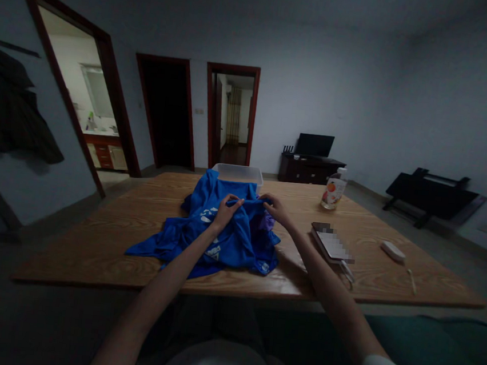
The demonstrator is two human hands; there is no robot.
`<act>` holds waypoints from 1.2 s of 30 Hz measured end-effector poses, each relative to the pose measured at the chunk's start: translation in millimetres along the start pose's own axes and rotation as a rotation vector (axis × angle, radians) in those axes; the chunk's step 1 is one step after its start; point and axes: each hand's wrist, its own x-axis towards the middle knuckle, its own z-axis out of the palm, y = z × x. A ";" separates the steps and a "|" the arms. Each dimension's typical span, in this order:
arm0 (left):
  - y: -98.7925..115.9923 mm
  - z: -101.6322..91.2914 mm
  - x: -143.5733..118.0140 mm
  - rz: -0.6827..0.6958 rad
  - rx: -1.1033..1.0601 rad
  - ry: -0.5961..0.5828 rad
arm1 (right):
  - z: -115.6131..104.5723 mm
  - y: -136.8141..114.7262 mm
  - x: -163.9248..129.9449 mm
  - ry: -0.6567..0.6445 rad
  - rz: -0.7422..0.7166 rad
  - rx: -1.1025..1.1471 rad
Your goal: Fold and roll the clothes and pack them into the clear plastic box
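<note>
A crumpled blue shirt (204, 237) with white printing lies on the wooden table (296, 256) in front of me. My left hand (226, 210) pinches a fold of the blue cloth near its middle. To the right, my right hand (274, 207) grips the same raised fold, its fingers closed on the fabric. A bit of purple cloth (267, 222) shows under my right hand, partly covered by the blue. Behind the shirt stands a clear plastic bin (242, 174); its near side is partly hidden by the cloth.
A bottle with a fruit label (332, 192) stands at the table's back right. Nearer lie a phone (331, 244) with a cable, a small white case (392, 251) and a thin pale stick (412, 281). A green seat (434, 350) is at the lower right.
</note>
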 end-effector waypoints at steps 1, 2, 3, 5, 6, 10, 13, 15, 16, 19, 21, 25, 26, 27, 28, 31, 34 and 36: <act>-0.3 0.1 0.2 0.003 0.002 0.005 | -0.2 1.5 0.0 0.004 0.006 -0.005; -0.4 0.1 0.3 0.008 0.004 0.003 | 0.5 2.1 -0.2 0.007 0.007 -0.001; -0.2 0.2 0.2 0.015 0.009 0.002 | 2.0 1.6 -0.8 0.012 0.004 0.010; 1.2 0.3 -0.6 0.032 0.024 -0.006 | 6.3 -2.8 -3.0 0.029 0.000 0.041; 2.3 0.4 -1.1 0.042 0.033 -0.012 | 8.6 -6.6 -4.4 0.032 0.001 0.055; 5.5 0.9 -2.1 0.069 0.031 -0.029 | 14.2 -26.1 -9.4 -0.034 -0.006 0.051; 4.3 1.3 -1.0 0.068 0.019 -0.014 | 15.5 -33.1 -9.8 -0.089 -0.035 0.025; 2.3 1.5 -0.1 0.073 0.020 0.005 | 16.4 -31.2 -8.4 -0.081 -0.041 0.023; 1.4 1.4 0.1 0.078 0.021 0.011 | 17.0 -29.1 -7.5 -0.070 -0.038 0.027; 0.7 0.9 -0.1 0.088 0.040 0.006 | 18.3 -22.7 -5.3 -0.041 -0.017 0.031; 2.0 0.3 -0.9 0.096 0.050 -0.005 | 18.3 -21.6 -4.8 -0.040 -0.012 0.041; 6.4 -0.4 -2.8 0.125 0.056 -0.045 | 16.6 -26.0 -5.1 -0.032 -0.043 0.063; 7.4 -0.3 -3.4 0.133 0.059 -0.058 | 16.2 -27.2 -5.1 -0.025 -0.052 0.066; 8.3 -0.1 -4.0 0.139 0.061 -0.071 | 15.9 -28.0 -5.1 -0.024 -0.058 0.069; 9.1 0.2 -4.8 0.142 0.062 -0.084 | 15.8 -28.4 -4.9 -0.026 -0.061 0.077; 10.6 1.5 -7.2 0.144 0.077 -0.120 | 16.1 -27.1 -4.2 -0.032 -0.055 0.103; 11.1 2.5 -9.3 0.137 0.098 -0.151 | 16.7 -24.2 -3.7 -0.026 -0.046 0.119; 10.8 2.7 -10.1 0.120 0.115 -0.165 | 16.9 -23.1 -4.0 -0.028 -0.049 0.116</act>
